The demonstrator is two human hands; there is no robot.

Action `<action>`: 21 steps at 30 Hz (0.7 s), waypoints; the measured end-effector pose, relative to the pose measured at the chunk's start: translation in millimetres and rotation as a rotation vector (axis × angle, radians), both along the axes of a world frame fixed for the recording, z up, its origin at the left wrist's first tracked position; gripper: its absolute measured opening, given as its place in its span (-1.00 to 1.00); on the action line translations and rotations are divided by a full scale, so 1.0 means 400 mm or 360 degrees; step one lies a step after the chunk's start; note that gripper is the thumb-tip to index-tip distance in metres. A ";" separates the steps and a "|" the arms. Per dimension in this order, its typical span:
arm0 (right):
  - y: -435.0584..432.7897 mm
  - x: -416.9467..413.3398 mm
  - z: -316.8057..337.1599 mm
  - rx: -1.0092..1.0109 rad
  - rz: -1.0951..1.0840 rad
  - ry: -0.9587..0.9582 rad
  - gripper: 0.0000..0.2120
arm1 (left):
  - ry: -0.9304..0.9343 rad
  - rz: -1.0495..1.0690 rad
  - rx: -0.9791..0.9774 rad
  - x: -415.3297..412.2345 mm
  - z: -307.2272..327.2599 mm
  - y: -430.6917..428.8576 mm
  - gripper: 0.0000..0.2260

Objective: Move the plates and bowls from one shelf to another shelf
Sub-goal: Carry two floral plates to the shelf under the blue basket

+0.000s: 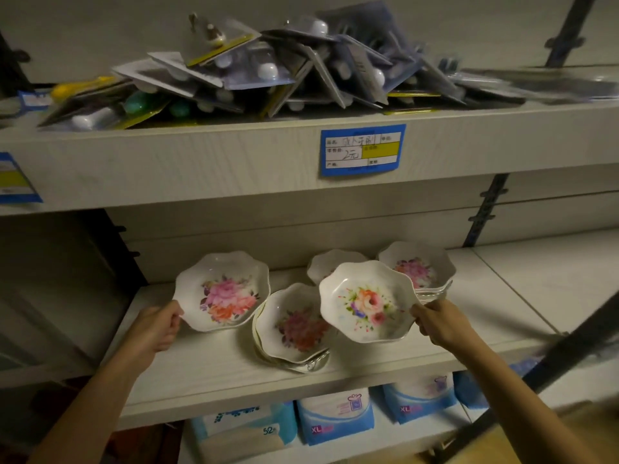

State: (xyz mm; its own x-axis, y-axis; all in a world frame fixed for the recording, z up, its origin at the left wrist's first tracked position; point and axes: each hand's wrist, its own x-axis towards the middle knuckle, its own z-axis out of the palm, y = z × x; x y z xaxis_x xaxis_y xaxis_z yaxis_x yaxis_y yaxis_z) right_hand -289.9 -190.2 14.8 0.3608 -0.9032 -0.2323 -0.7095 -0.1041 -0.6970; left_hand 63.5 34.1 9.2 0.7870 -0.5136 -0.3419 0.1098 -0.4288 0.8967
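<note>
Left hand (160, 324): pinches rim of left bowl (222, 291), tilted up off the shelf (214, 366).
Right hand (435, 321): pinches rim of right bowl (366, 301), held above the stack (294, 326).
Handling: likely light, stiff, glossy, slippery; scalloped rims offer the surest hold.

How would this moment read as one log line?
left hand: holds bowl | right hand: holds bowl | stack on shelf
</note>
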 end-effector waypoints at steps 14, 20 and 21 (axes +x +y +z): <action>0.101 -0.330 0.009 0.0060 -0.0529 -0.0124 -0.65 | 0.0073 -0.0779 -0.0026 -0.274 0.006 -0.225 -0.67; 0.099 -0.495 0.015 -0.0018 -0.0739 -0.0133 -0.58 | 0.0124 -0.0963 -0.0019 -0.438 0.016 -0.300 -0.67; 0.098 -0.524 0.018 0.0000 -0.0758 -0.0156 -0.58 | 0.0127 -0.0995 -0.0026 -0.468 0.019 -0.310 -0.67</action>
State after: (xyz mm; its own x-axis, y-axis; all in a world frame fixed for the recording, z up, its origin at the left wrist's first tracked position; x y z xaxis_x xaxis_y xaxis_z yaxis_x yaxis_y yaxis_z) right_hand -499.5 -151.2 22.0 -0.0723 -0.9733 -0.2179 -0.6091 0.2161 -0.7631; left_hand -123.7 -89.7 16.6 0.3090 -0.8738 -0.3756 -0.0903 -0.4201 0.9030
